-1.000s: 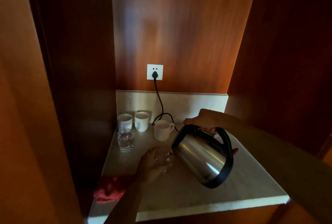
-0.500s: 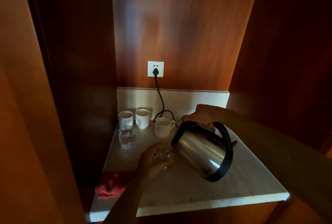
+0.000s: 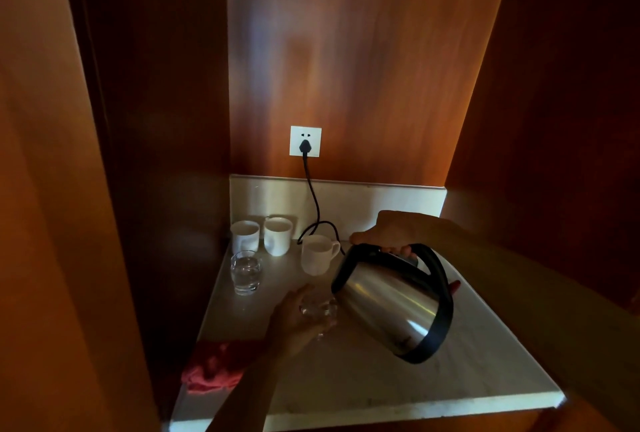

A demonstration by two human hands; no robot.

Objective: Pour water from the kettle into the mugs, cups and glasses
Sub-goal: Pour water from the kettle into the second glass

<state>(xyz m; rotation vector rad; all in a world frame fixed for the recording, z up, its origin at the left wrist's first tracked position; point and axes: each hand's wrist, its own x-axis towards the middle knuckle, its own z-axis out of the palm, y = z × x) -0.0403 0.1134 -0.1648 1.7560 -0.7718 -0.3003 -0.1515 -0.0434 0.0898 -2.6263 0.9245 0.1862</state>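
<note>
The right hand point(image 3: 391, 232) is curled tight over the black plastic handle of the brushed stainless-steel kettle point(image 3: 388, 303), fingers wrapped under the top of the loop, and holds it in the air tilted toward the left, spout down over the small clear drinking glass point(image 3: 320, 310). The left hand point(image 3: 294, 321) cups that glass from the near side, fingers bent round its wall; the glass stands on the pale marble-look counter point(image 3: 363, 376). Farther back on the left stands a second clear glass tumbler point(image 3: 245, 271) with water in it, and behind it two plain white ceramic cups point(image 3: 245, 235) side by side. A white ceramic mug with a handle point(image 3: 317, 254) stands just beside the kettle's spout.
</note>
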